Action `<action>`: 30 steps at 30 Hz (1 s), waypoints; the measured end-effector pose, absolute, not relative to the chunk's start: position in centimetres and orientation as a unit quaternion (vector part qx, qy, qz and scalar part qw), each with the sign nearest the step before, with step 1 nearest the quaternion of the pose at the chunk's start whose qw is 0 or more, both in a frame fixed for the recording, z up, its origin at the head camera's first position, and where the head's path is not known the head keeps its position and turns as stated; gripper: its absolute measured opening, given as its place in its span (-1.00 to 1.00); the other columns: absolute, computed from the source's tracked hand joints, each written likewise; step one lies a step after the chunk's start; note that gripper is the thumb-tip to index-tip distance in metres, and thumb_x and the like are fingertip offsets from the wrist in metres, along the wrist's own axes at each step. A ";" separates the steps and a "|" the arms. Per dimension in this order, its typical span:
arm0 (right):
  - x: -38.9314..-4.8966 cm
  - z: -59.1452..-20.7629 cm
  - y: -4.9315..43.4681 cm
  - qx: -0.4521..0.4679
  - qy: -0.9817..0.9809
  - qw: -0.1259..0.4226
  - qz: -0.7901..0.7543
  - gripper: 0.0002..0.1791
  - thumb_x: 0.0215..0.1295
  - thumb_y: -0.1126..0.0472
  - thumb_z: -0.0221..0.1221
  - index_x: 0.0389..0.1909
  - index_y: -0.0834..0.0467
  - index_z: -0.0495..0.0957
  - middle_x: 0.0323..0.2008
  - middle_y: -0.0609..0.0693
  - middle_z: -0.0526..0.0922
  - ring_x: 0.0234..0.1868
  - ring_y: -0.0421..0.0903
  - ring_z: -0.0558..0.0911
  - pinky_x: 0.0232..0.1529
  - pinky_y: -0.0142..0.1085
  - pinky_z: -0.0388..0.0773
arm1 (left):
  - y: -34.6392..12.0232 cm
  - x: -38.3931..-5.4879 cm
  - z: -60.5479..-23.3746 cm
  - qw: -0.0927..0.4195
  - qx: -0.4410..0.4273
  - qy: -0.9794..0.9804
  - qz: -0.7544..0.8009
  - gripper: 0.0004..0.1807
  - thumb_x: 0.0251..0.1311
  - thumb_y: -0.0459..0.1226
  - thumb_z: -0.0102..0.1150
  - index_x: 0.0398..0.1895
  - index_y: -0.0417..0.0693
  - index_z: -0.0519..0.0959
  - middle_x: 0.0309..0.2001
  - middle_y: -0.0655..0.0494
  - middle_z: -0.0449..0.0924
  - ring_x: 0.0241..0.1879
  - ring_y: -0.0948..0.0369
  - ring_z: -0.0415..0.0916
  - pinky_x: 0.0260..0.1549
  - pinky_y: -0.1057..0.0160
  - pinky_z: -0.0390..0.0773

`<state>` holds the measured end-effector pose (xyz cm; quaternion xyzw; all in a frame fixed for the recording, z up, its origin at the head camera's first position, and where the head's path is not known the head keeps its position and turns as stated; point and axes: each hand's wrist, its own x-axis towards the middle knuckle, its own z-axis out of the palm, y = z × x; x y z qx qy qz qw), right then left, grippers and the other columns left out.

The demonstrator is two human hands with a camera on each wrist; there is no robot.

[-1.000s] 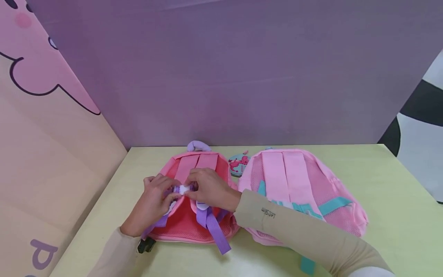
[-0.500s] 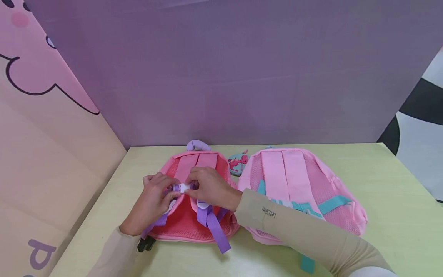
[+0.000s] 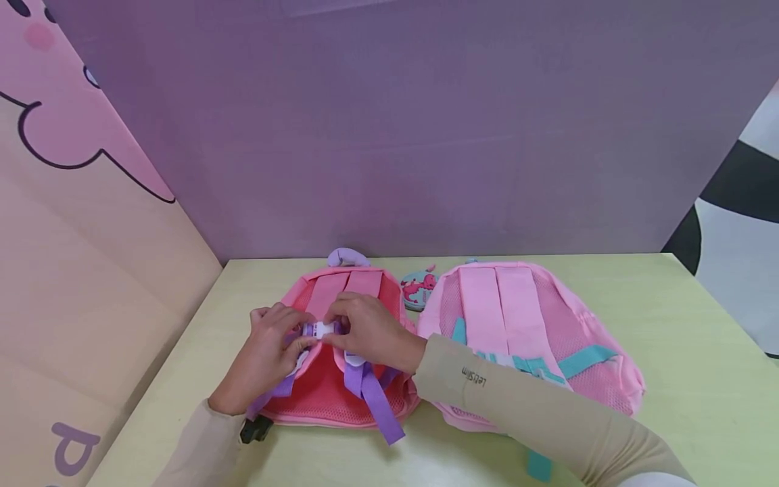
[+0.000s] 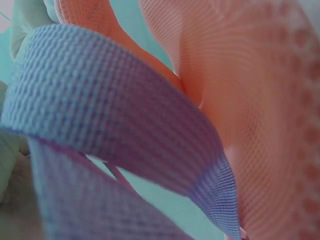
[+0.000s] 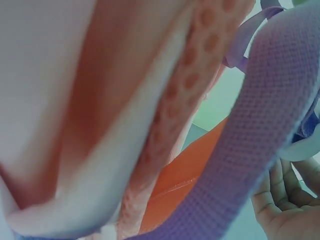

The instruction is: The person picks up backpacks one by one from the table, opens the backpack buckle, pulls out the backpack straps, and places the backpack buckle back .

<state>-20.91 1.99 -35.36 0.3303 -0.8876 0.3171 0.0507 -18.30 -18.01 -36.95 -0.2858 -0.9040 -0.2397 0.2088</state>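
A coral-pink backpack (image 3: pixel 341 399) lies on the table with its straps facing up. Over its middle, a small white buckle (image 3: pixel 320 330) on purple webbing spans the gap between the shoulder straps. My left hand (image 3: pixel 270 348) pinches the buckle's left end between thumb and fingers, while my right hand (image 3: pixel 368 329) pinches the right end. My fingers partly cover both ends. Close up, purple webbing (image 4: pixel 115 95) loops across the left wrist view before pink mesh. In the right wrist view, a purple strap (image 5: pixel 260 100) runs beside the mesh padding, with curled fingers at lower right.
To the right lies a lighter pink backpack (image 3: pixel 517 304) with teal straps; my right forearm crosses over it. A round teal pouch (image 3: pixel 418 289) with a red figure sits between the bags. A black clip (image 3: pixel 256 429) lies at the coral bag's lower left. Purple wall (image 3: pixel 426 135) stands behind.
Both hands keep their pinch on the buckle with hardly any movement. Slightly more of the white buckle shows between the fingertips than a second ago. The bags stay put.
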 end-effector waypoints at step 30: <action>-20.8 -35.1 2.1 0.356 -0.880 0.055 0.310 -0.69 0.07 0.19 0.38 -0.11 0.10 0.69 -0.28 -0.12 0.65 -0.27 -0.27 0.56 -0.25 -0.51 0.45 | -18.0 -18.2 -36.9 0.199 -0.294 -0.905 -0.236 -0.52 -0.22 -0.27 0.54 -0.12 -0.10 0.62 -0.19 0.09 0.61 -0.09 0.14 0.44 -0.09 -0.04 0.12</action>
